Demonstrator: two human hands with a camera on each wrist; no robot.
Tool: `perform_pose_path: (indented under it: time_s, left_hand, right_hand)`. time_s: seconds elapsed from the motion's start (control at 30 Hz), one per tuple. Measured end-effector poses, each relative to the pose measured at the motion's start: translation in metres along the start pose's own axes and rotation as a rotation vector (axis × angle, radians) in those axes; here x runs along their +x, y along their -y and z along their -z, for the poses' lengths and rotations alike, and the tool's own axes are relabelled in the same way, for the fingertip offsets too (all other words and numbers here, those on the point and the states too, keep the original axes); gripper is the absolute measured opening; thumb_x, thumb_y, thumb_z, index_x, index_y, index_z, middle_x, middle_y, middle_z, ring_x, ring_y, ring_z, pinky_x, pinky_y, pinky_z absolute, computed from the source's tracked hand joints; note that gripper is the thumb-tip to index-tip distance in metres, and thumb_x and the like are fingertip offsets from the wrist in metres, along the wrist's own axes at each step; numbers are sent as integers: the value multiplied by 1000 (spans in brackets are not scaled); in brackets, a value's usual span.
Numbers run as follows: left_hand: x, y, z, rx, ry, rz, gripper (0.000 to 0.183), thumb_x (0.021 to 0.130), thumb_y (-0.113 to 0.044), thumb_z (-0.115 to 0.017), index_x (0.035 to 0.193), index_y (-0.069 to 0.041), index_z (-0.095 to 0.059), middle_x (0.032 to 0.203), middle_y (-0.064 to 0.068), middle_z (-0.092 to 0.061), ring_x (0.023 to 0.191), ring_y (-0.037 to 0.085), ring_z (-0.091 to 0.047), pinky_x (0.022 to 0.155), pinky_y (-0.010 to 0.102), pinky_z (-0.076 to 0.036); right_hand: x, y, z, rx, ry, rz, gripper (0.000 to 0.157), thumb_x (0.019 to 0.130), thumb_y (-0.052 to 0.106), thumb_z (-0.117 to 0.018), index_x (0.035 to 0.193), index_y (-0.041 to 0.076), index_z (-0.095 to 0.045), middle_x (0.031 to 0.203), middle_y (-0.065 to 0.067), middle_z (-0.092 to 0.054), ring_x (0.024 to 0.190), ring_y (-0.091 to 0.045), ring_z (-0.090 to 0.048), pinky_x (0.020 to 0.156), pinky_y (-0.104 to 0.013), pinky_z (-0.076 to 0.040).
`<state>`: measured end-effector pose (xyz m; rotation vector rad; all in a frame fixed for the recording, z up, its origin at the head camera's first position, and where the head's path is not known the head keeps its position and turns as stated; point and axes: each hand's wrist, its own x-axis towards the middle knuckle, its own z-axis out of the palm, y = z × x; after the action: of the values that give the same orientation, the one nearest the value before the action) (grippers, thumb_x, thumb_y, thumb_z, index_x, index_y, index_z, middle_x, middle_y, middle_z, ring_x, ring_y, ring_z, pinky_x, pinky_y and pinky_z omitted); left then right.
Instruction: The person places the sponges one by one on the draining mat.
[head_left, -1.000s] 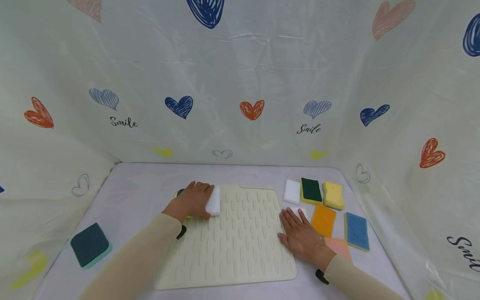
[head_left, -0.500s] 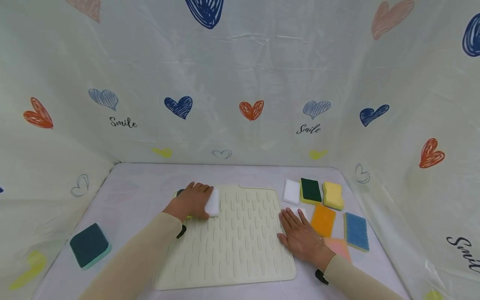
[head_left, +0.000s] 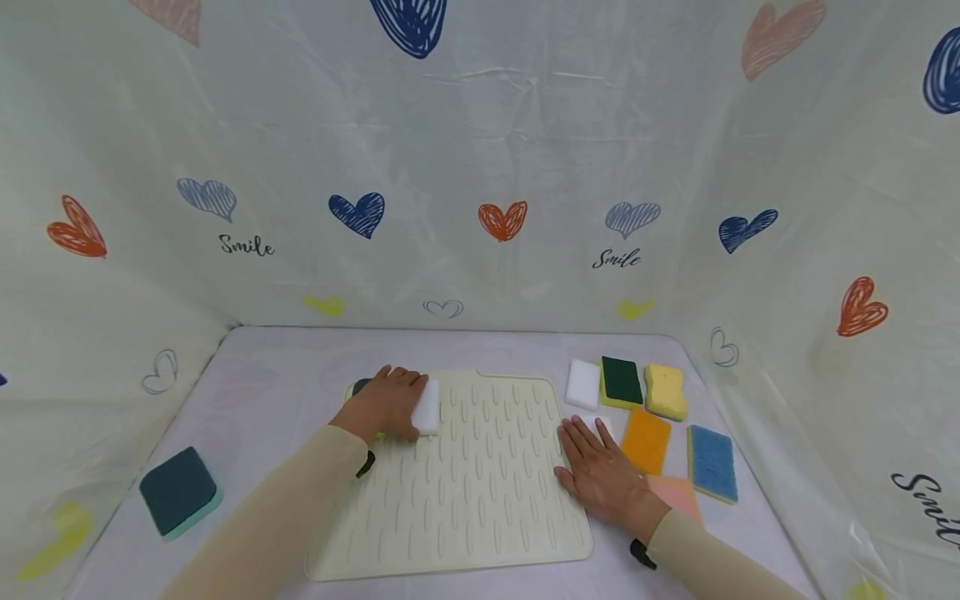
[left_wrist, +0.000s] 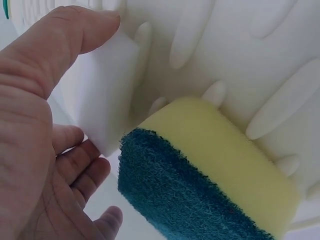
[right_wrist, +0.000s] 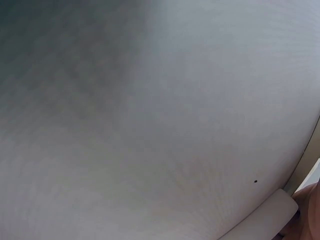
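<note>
My left hand (head_left: 384,403) grips a white melamine sponge (head_left: 427,408) between thumb and fingers, at the back left of a cream ridged mat (head_left: 480,500). The left wrist view shows the thumb on one end of the block and fingertips at its other end. Beside it on the mat lies a yellow sponge with a dark green scouring side (left_wrist: 215,160), mostly hidden by the hand in the head view. My right hand (head_left: 602,482) lies flat, fingers straight, at the mat's right edge, partly covering another white sponge (head_left: 599,423). The right wrist view is mostly a blurred pale surface.
Right of the mat lie a white block (head_left: 583,383), a green-topped sponge (head_left: 622,381), a yellow sponge (head_left: 666,391), an orange one (head_left: 647,442), a blue one (head_left: 712,462) and a pink one (head_left: 677,497). A dark teal sponge (head_left: 180,490) sits at the left.
</note>
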<state>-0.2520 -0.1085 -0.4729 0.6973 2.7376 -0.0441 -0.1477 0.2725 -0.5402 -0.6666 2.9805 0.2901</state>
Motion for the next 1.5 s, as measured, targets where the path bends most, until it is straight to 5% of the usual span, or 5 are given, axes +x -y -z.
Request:
perform_pose_path:
  time_s: [0.3, 0.73, 1.5]
  left_hand:
    - [-4, 3, 8, -52, -4, -12, 107, 86, -53, -85, 162, 1, -35, 165, 20, -41, 154, 41, -35, 128, 62, -22]
    - [-4, 3, 6, 13, 24, 0, 97, 91, -47, -81, 163, 0, -35, 166, 18, -40, 155, 40, -35, 129, 59, -23]
    - [-9, 3, 8, -58, 6, 5, 99, 92, -44, -78, 164, 3, -30, 168, 21, -35, 156, 41, -32, 129, 59, -21]
  right_hand:
    - [0, 0, 0, 7, -3, 10, 73, 112, 52, -40, 163, -1, -35, 171, -17, -33, 160, -36, -29, 131, -61, -15]
    - [0, 0, 3, 17, -1, 11, 73, 112, 51, -40, 162, -2, -37, 170, -18, -34, 160, -36, -30, 131, -60, -16]
    - [0, -1, -2, -7, -4, 10, 74, 112, 53, -39, 163, 0, -35, 171, -17, -33, 160, -35, -29, 131, -60, -17]
